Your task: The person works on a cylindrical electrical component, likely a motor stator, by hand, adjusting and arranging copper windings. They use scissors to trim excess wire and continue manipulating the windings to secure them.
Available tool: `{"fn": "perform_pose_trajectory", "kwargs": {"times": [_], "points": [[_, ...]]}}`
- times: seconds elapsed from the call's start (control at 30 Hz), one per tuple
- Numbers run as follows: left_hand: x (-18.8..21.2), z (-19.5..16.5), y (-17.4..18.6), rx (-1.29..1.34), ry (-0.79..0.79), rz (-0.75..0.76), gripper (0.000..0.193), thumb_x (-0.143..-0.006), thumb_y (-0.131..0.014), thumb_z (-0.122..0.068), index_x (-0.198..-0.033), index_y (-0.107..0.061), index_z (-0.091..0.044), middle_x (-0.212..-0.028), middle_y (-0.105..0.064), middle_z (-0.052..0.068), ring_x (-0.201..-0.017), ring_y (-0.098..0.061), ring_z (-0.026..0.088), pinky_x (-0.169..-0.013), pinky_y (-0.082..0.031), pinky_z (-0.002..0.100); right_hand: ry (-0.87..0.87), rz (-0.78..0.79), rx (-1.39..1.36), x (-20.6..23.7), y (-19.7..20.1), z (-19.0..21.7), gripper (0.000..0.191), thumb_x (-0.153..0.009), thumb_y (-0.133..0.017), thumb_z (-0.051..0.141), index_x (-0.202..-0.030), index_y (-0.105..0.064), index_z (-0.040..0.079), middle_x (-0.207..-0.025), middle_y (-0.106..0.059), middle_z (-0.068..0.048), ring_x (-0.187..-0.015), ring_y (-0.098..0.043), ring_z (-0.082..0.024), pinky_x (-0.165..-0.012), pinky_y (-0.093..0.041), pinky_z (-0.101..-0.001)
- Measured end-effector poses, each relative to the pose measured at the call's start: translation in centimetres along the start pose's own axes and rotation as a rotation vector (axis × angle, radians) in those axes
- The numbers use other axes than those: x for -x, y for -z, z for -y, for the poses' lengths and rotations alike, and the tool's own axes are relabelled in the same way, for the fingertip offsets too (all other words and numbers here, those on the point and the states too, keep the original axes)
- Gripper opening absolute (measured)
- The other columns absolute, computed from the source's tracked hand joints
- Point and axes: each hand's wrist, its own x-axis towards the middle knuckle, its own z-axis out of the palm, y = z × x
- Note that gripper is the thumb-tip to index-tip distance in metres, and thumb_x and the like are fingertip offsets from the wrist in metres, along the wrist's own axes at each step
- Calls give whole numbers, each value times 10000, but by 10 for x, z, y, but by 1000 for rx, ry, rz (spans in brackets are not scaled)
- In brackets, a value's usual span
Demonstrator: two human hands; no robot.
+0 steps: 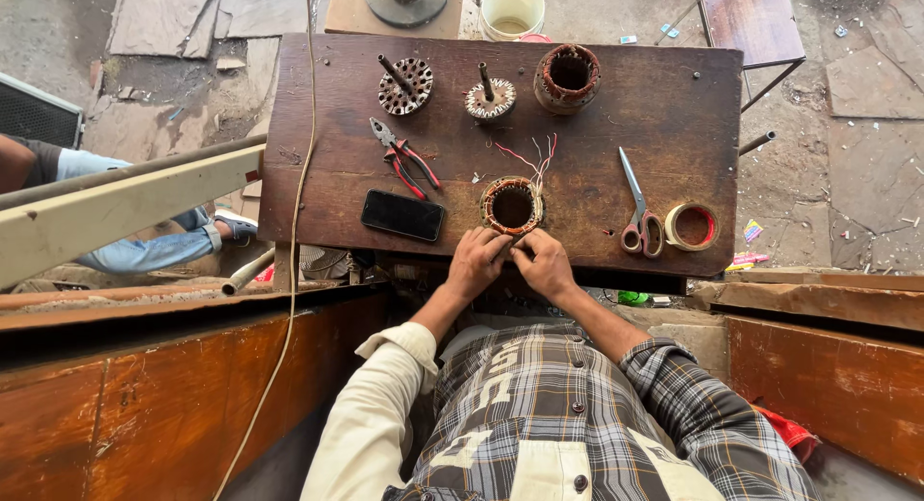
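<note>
At the near edge of the desk (308, 97), both hands (512, 260) pinched shut on the rim of a wound motor coil ring (512, 206). Likely heavy and rigid in its core, fragile in its thin wires (535, 158); best gripped by the outer ring.

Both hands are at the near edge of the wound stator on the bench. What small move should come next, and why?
Probably keep the left hand steadying the stator while the right hand works the winding at its near rim. Both hands meet there, loose red and white leads stick out behind, and the scissors lie untouched.
</note>
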Motion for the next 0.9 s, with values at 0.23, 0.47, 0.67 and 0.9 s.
{"fn": "perform_pose_trajectory", "kwargs": {"times": [0.23, 0.47, 0.67, 0.9], "points": [[-8, 18, 9, -241, -204, 67, 305, -816, -794, -176, -1119, -761, -181, -1320, -551, 87, -1199, -533, 275, -1025, -417, 421, -152, 36, -72, -12, -1, -7, 168, -841, -766, 153, -880, -735, -6, -855, -725, -128, -736, -693, -207, -671, -543, -350], [-16, 20, -3, -105, -42, -54, 138, -763, -814, -180, -864, -720, -181, -1501, -463, 108, -1402, -411, 330, -1115, -320, 472, -243, 80, -156, -21, -1, -10, 181, -838, -770, 167, -913, -752, 4, -819, -756, -118, -727, -689, -167, -674, -553, -327], [-12, 19, -15, -1, 141, -79, 146, -755, -819, -185, -840, -702, -168, -1493, -475, 100, -1415, -398, 336, -1128, -312, 484, -196, 132, -43, -29, -4, -9, 222, -840, -783, 187, -921, -745, -17, -852, -746, -138, -740, -696, -189, -694, -553, -344], [-9, 15, -21, 73, 253, -159, 187, -743, -849, -191, -875, -720, -163, -1468, -475, 111, -1393, -407, 342, -1135, -302, 493, -202, 174, -52, -31, -5, -13, 213, -844, -762, 191, -952, -758, 8, -910, -756, -130, -796, -712, -189, -725, -568, -343]]}}
